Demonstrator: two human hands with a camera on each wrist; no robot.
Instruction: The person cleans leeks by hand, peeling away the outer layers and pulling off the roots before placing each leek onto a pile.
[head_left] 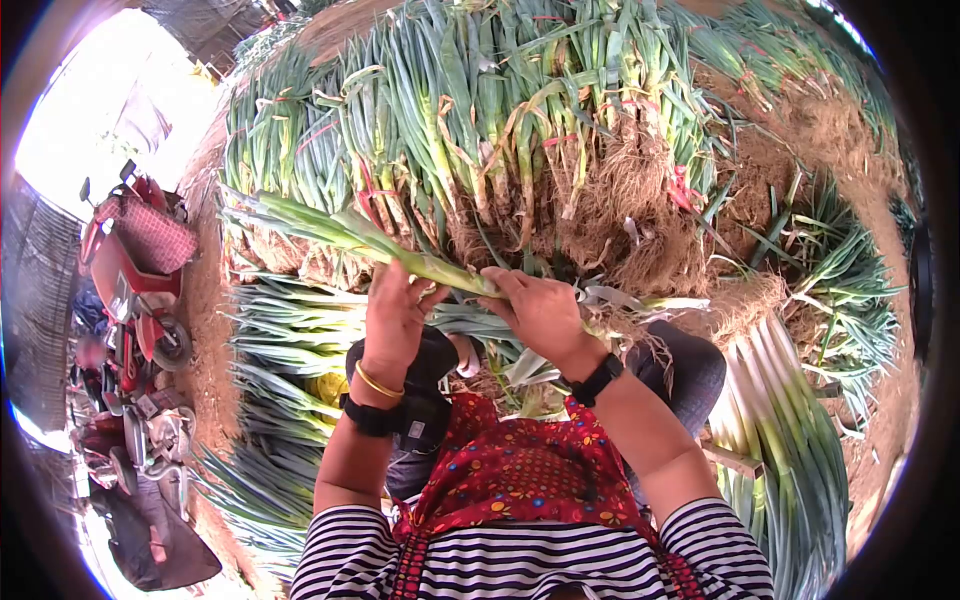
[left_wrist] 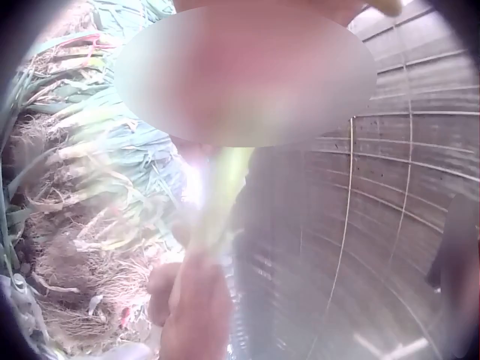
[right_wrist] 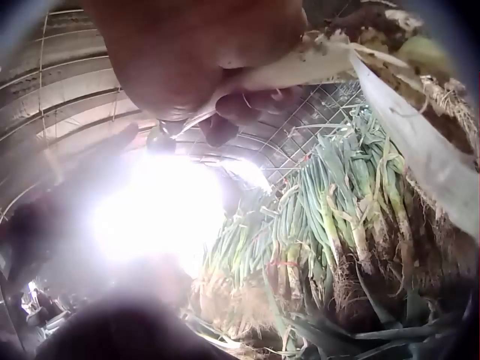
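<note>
A long green onion (head_left: 440,270) slants across the front of the body, its green leaves toward the upper left. My left hand (head_left: 392,318) grips it around mid-length, with the thumb along the stalk. Farther down, at the paler end, my right hand (head_left: 545,310) holds the same stalk. In the right wrist view, the fingers curl round the pale shank, and a loose white strip of leaf (right_wrist: 412,131) hangs beside that hand. Bright glare and a blurred patch hide much of the left hand in the left wrist view.
Tied bundles of green onions (head_left: 520,120) stand ahead, roots toward me. More onions (head_left: 290,350) lie at the left, and cleaned white-stemmed ones (head_left: 770,400) at the right. A red motor tricycle (head_left: 135,265) is parked at far left.
</note>
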